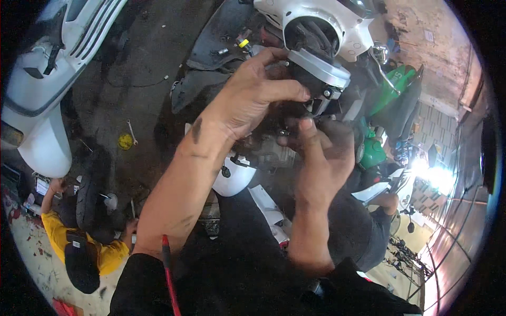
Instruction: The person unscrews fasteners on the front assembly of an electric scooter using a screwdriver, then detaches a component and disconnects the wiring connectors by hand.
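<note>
My left hand (250,92) grips a silver-rimmed black scooter part (324,68), with its thumb on the near side and its fingers around the left end. A small metal bracket with a bolt (328,94) sticks out of the part's lower side. Just below that bracket is my right hand (327,152), fingers curled and thumb raised, somewhat blurred. Its fingertips close on something small and dark at the part's underside, too unclear to name. Behind the part stands a white scooter front (348,26) with a round opening.
A white scooter body (47,89) fills the left. On the dark floor lie a spanner (132,132) and a yellow roll (125,141). A co-worker in yellow (108,253) crouches lower left; another in dark clothes (363,231) is at right. A green scooter (392,89) stands beyond.
</note>
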Tool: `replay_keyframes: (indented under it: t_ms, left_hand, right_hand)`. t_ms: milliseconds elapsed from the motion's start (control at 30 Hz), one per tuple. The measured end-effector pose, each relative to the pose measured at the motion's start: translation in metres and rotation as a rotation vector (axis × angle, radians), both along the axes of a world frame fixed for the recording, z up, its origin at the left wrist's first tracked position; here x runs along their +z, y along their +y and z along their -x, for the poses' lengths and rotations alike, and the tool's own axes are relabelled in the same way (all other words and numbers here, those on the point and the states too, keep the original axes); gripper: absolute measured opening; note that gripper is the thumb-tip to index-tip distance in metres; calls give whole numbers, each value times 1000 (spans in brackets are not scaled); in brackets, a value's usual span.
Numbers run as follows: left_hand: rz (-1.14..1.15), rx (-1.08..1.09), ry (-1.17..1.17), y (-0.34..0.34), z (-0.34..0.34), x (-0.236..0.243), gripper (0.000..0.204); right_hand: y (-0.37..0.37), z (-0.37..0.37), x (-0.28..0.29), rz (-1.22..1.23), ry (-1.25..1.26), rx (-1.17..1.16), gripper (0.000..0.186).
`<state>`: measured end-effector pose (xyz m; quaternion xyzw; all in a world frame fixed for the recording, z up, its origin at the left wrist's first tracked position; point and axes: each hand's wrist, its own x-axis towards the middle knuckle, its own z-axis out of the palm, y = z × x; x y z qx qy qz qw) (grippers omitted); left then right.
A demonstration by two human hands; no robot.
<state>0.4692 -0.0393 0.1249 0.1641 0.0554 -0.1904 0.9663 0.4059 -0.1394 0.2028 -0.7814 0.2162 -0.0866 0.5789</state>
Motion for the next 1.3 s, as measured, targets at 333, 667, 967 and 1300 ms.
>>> replay_keyframes:
  t_ms: [333,667,967,1300]
  left_hand:
    - [-129,46,-18,3,2,5,54]
    - [-3,75,-20,-1,9,1,53]
    - [-76,113,-28,-3,11,-10,46]
    - [-852,513,-82,-28,69,-8,26]
  right_hand:
    - [-8,-12,13,159,213,213,27]
    - [-20,-26,21,352,-25,297,24]
    - [-33,-37,33,347,207,460,26]
    - [-46,-97,71,1010,-466,1078,29]
